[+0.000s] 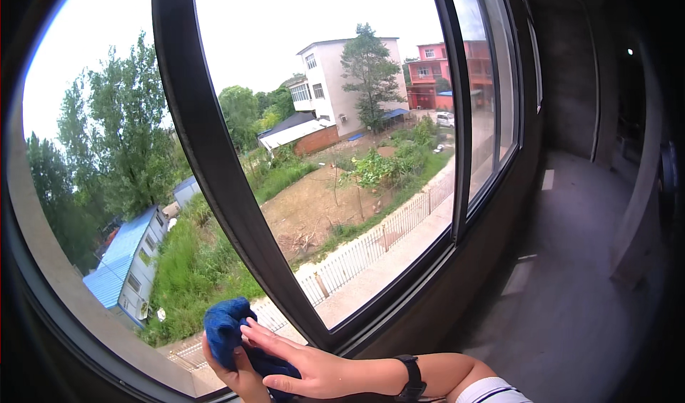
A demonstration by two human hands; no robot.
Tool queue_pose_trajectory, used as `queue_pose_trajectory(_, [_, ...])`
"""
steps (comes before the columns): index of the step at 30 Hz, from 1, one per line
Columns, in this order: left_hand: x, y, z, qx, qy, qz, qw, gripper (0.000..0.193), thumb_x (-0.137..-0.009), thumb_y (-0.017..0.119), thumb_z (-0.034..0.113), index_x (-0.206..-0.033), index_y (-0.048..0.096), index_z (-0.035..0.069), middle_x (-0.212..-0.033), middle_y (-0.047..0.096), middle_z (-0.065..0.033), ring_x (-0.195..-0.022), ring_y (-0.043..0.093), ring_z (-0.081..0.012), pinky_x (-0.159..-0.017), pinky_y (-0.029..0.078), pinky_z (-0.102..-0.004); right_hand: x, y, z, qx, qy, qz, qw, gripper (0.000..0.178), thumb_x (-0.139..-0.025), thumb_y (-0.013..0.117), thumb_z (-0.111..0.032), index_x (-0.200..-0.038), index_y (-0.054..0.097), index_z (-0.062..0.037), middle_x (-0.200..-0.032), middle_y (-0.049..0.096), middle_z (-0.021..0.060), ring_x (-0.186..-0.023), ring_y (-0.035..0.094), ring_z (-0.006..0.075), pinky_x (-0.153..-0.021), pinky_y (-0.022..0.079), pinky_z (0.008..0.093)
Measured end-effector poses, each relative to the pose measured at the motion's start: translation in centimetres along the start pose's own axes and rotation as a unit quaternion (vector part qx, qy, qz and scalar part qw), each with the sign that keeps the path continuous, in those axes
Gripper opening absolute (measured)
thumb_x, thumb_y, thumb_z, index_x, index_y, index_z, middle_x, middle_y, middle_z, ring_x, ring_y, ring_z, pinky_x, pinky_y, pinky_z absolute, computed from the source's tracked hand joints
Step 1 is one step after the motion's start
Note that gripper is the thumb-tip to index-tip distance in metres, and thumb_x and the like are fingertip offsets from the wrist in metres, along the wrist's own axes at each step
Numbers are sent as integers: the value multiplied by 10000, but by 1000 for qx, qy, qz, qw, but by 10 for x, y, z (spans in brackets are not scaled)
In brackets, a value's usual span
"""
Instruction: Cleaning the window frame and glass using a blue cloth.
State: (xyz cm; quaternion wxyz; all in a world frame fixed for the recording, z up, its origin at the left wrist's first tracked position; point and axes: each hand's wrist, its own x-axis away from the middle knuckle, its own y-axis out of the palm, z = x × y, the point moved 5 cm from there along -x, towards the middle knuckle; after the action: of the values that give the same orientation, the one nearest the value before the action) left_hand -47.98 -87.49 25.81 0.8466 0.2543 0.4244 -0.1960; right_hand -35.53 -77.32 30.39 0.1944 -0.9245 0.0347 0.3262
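Observation:
A crumpled blue cloth (227, 323) is bunched up at the bottom of the view, in front of the window. My left hand (244, 376) is closed round it, the fingers showing on its left side and below. From the right, my right hand (317, 369) reaches across with fingers stretched out and the thumb apart. Its fingertips touch the cloth, and part of the cloth shows between the two hands. A black band (412, 378) circles my right wrist.
A dark window frame post (221, 153) rises just beyond my hands, with an open-looking section at left and panes at right. The sill track (399, 310) runs off to the right. A grey concrete floor (556, 260) stretches along the inside. Outside below are a fence and buildings.

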Motion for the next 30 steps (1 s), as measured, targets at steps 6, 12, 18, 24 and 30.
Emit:
queue_pose_trajectory(6, [-157,27,-68,211,-205,-22,956,341,-1047,483,144,-1366,487,24,-1172,636,-107,-994,643,-208,-890,529,-348,-18,-68,-16,428,-107,136,887,573,-915,669,-206,-1456,491,-141,-1640,197,169,-1528,116,368,-1218,46,532])
queue_pose_trajectory(12, [-239,157,-65,206,-182,-352,895,407,-1027,542,277,-1372,505,64,-1237,639,-105,-1044,663,-209,-891,551,-329,-35,-120,9,579,-139,128,793,712,-951,603,-343,-1571,281,-201,-1660,134,116,-1538,23,346,-1206,-23,594])
queue_pose_trajectory(18, [-270,235,-17,313,-149,-273,897,433,-1009,553,389,-1308,538,76,-1109,682,-119,-932,694,-210,-783,591,-368,-30,-137,40,618,-103,115,771,601,-965,569,-446,-1519,403,-287,-1652,187,84,-1543,30,297,-1190,-65,622])
queue_pose_trajectory(24, [-275,341,-31,438,-205,-361,797,336,-1022,567,315,-1281,525,106,-1021,670,-69,-817,669,-139,-671,566,-283,-33,-134,60,635,-176,197,726,605,-987,425,-517,-1554,323,-333,-1643,236,26,-1533,142,253,-1197,13,618])
queue_pose_trajectory(30, [-127,404,-121,284,-357,-549,700,679,-1050,501,369,-1596,176,130,-1548,365,-33,-1383,322,-138,-1151,253,-313,-34,-134,69,635,-176,194,726,585,-1013,337,-505,-1561,327,-301,-1644,242,26,-1528,177,272,-1188,25,638])
